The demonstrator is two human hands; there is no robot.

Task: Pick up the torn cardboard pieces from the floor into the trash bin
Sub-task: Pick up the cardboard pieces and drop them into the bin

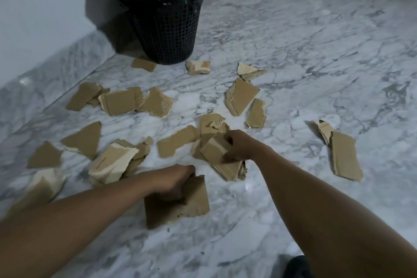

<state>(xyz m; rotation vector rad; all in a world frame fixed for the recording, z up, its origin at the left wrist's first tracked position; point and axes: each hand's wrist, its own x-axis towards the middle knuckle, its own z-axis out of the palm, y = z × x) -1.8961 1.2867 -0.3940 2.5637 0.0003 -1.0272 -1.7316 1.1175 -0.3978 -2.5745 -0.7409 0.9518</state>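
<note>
Your right hand (pixel 240 145) holds a stack of cardboard pieces (pixel 217 153) in its grip while your left hand (pixel 176 179) curls round a larger piece (pixel 180 207) on the floor (pixel 293 63), likely gathering one load for the bin (pixel 167 29) standing beyond.

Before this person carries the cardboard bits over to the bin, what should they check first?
1. Grip of right hand on stack of pieces: ok.
2. Grip of left hand on large piece: ok.
3. trash bin upright, mouth open: ok.
4. Room left inside the bin: cannot tell.
5. floor free of cardboard: not ok, many pieces lie scattered.
</note>
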